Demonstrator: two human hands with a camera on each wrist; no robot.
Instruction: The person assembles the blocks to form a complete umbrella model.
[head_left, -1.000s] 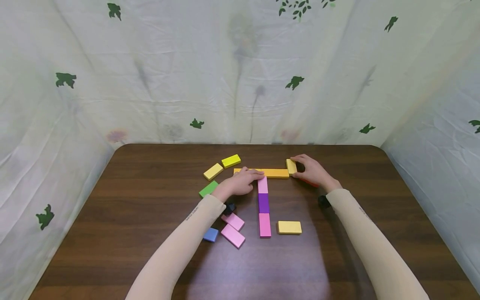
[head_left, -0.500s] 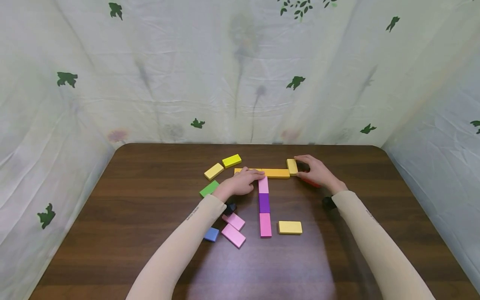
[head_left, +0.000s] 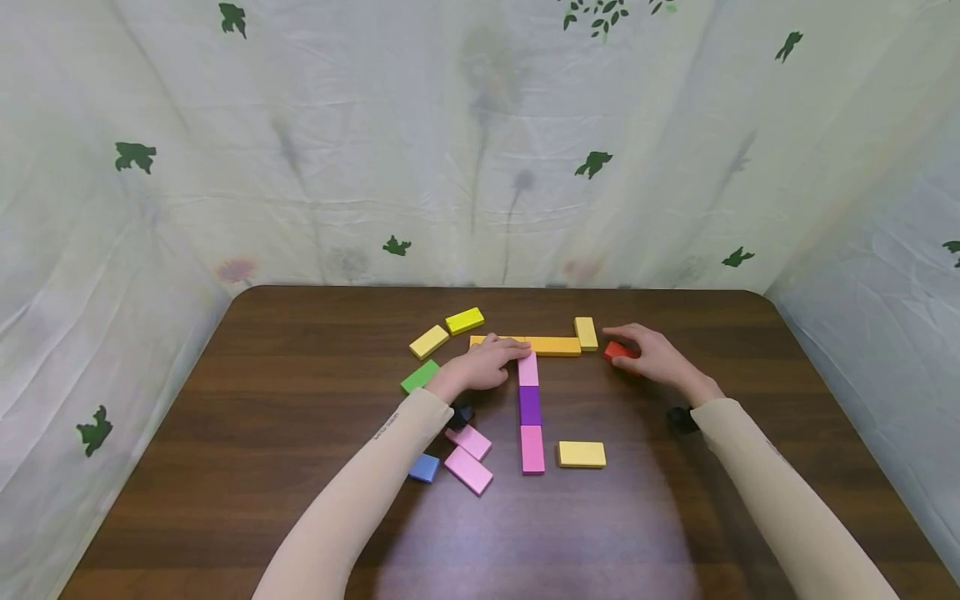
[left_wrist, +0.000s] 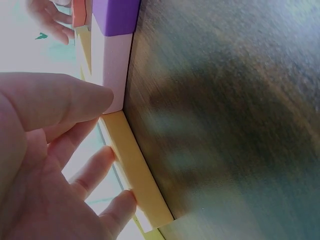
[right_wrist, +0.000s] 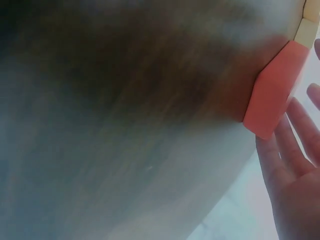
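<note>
My left hand point(head_left: 483, 365) rests on the row of orange blocks point(head_left: 557, 347), its fingertips at the joint with a pale pink block point(head_left: 528, 370). In the left wrist view, that hand's fingers point(left_wrist: 95, 170) lie loosely along an orange block point(left_wrist: 135, 167). A purple block point(head_left: 529, 406) and a deeper pink block point(head_left: 532, 450) continue the line toward me. My right hand point(head_left: 662, 358) is beside a red block point(head_left: 618, 351), thumb and fingers spread around it without visible grip. At the orange row's right end stands a pale yellow block point(head_left: 586, 333), apart from the right hand.
Loose blocks lie left of the line: bright yellow point(head_left: 465, 321), pale yellow point(head_left: 429, 342), green point(head_left: 420, 377), two pink point(head_left: 468, 471) and blue point(head_left: 424, 467). Another pale yellow block point(head_left: 582, 454) lies at the near right. A patterned curtain point(head_left: 337, 150) hangs behind the wooden table point(head_left: 225, 467).
The right hand has let go of the pale yellow block at the row's right end and moved right, to the red block. The left hand stays in place.
</note>
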